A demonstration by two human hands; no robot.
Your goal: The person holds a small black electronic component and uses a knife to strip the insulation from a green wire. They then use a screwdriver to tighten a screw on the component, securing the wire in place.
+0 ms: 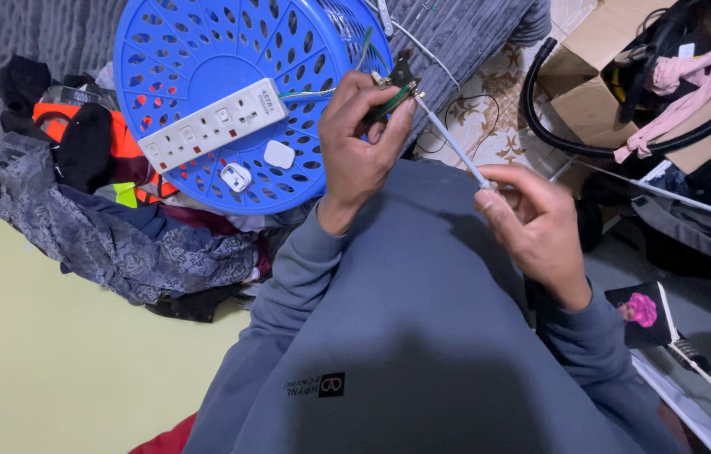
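Head view: the left hand (359, 139) clenches a small green tool (389, 99) above the lap, steadying it. The right hand (536, 223) pinches a white cable (449, 139), feeding its end into the tool. A power strip (212, 124) lies on an upturned blue basket (204, 50).
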